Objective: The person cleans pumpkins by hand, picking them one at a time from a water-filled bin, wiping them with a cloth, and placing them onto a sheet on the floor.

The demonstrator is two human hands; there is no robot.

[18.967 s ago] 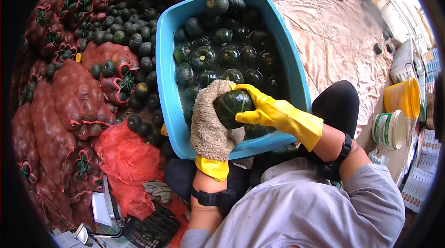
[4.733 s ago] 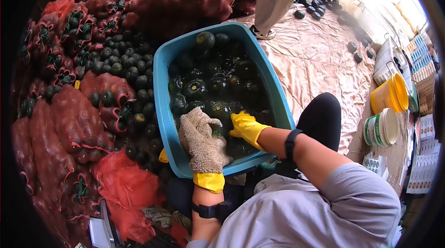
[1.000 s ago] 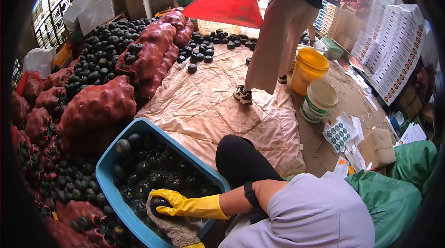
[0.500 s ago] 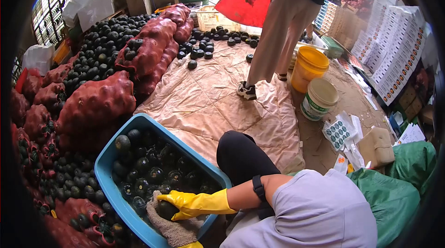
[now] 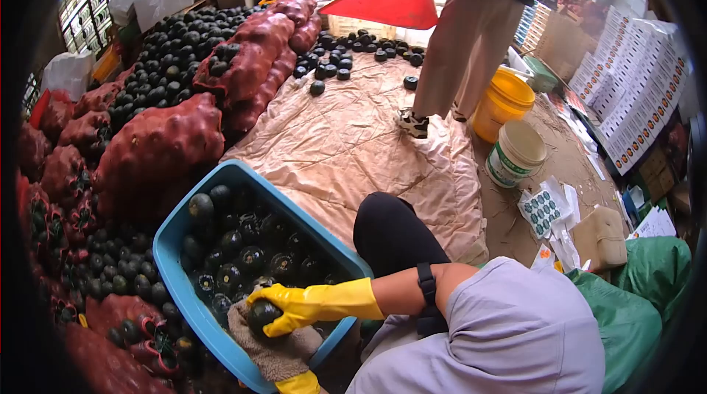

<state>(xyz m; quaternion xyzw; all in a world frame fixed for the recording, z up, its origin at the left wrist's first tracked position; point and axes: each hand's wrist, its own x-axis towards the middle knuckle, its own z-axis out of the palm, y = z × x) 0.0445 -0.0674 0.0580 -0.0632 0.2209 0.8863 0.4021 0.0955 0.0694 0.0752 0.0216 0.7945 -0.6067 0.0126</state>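
My right hand (image 5: 294, 305), in a yellow rubber glove, grips a dark green squash (image 5: 264, 315) over the near end of a blue tub (image 5: 168, 261). A brown, fuzzy cloth (image 5: 276, 357) lies against the squash from below. The yellow cuff of my left hand (image 5: 300, 383) shows at the bottom edge. The cloth covers the fingers of that hand, wrapped around it and pressed to the squash. More dark squashes (image 5: 250, 258) sit in water inside the tub, several of them shiny and wet.
Red mesh sacks (image 5: 158, 147) and heaped squashes (image 5: 166, 62) line the left. A pinkish quilt (image 5: 353, 151) covers the floor ahead. Another person (image 5: 471, 33) stands on it, holding a red sheet-like object (image 5: 390, 4). Yellow (image 5: 504, 103) and white buckets (image 5: 515, 155) stand right, near sticker sheets (image 5: 545, 210).
The squash has been turned against the cloth, and my right fingers have shifted over it. The other person's red object has swung upward and left. My view has shifted slightly.
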